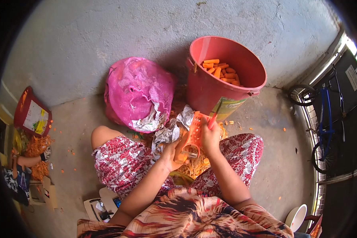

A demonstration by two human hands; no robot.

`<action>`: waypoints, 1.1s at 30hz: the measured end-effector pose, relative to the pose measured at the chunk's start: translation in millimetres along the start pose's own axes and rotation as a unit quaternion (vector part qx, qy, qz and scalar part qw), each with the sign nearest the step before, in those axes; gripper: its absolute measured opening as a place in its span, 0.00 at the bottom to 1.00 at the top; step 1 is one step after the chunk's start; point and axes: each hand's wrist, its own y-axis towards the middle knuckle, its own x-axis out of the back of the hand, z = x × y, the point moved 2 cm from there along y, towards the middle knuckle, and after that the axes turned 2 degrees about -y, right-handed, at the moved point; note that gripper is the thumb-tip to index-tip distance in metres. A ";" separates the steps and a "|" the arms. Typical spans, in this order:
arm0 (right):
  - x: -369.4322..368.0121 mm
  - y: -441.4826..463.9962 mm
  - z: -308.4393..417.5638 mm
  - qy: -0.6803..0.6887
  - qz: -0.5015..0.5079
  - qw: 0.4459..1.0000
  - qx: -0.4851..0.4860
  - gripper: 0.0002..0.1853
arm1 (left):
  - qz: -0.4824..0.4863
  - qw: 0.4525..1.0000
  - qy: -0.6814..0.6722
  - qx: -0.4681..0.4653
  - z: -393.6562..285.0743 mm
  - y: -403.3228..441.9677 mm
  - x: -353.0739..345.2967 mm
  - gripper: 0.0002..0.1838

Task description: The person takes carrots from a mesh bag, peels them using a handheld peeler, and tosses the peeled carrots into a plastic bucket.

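In mid-frame the left hand (170, 157) curls round a carrot (181, 157), the right hand (211, 138) closes round a peeler (194, 131); a carrot slip could cut skin

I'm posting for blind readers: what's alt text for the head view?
A seated person holds a carrot in the left grip beside an orange perforated tool in the right grip, above orange peelings. Beyond stand a pink mesh sack and a red bucket of carrots.

Daylight glares beside the dark panel (350, 137); soft shadow sits behind the bucket (204, 89); blackened edges bow, perhaps blurred.
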 end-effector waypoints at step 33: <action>-10.3 -12.8 -12.4 -0.138 -0.020 0.987 0.082 0.11 | 0.022 0.997 -0.070 -0.032 8.4 14.2 19.7 0.15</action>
